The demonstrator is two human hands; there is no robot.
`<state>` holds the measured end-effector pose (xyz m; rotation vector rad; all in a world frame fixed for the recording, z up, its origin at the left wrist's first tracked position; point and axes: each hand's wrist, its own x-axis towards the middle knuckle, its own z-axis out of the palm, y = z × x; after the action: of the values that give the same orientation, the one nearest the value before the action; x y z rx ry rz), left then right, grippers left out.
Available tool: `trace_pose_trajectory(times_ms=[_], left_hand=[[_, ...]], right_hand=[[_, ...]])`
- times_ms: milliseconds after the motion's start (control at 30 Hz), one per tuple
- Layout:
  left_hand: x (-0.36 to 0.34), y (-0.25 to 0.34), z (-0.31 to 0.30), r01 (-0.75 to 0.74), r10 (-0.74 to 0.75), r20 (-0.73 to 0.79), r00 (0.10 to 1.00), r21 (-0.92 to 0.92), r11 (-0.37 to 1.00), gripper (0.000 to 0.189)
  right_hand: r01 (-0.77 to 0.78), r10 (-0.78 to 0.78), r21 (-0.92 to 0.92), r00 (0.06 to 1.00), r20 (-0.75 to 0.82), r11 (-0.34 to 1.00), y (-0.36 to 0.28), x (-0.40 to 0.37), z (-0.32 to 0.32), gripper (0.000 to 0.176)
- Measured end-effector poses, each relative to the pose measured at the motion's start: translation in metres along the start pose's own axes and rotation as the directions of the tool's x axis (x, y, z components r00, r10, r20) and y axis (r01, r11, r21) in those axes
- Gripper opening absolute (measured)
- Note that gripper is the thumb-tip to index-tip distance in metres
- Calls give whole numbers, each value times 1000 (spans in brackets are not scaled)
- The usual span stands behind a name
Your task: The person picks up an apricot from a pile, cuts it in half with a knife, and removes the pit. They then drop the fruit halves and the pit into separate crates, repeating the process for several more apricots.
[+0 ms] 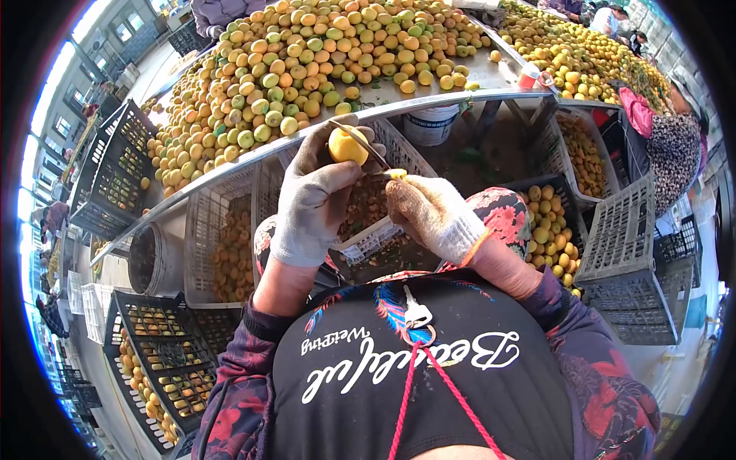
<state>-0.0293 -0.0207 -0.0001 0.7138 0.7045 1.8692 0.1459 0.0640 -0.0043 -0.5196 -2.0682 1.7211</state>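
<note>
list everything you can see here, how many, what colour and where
held fruit: 1, yellow, in the left hand
thin tool: 1, dark, against the held fruit, at the right hand's fingertips
loose fruit: too many to count, yellow, orange and green, heaped ahead
table: at least 1, greyish, under the heap
red container: 1, table's right end
buckets: at least 2, whitish, below the table and left
crates: several, black, grey and white, both sides and between the knees
other people: several, far edges
key: 1, pale, chest
cord: 1, pink, chest
shirt: 1, black, torso
hands: 2, stained pale gloves, centre
</note>
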Motion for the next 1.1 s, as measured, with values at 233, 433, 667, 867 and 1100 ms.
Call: trace_pose_trajectory(times_ms=[233, 433, 667, 867, 1100], left_hand=[[0, -2, 16, -51, 53, -19, 998, 106, 993, 44], [9, -2, 25, -148, 148, 3, 989, 103, 984, 48], [19, -16, 18, -51, 52, 7, 999, -91, 995, 49], [22, -31, 22, 71, -94, -123, 988, -179, 981, 57], [20, -20, 25, -132, 155, -30, 988, 375, 918, 57]], right_hand=[[66, -89, -236, 992, -90, 970, 3, 1, 6, 37], [67, -119, -281, 978, -170, 957, -5, -1, 13, 38], [43, -162, -436, 958, -238, 899, -1, 6, 18, 34], [-6, -146, -498, 953, -265, 867, -3, 19, 21, 32], [162, -267, -370, 930, -251, 915, 1, 15, 17, 29]])
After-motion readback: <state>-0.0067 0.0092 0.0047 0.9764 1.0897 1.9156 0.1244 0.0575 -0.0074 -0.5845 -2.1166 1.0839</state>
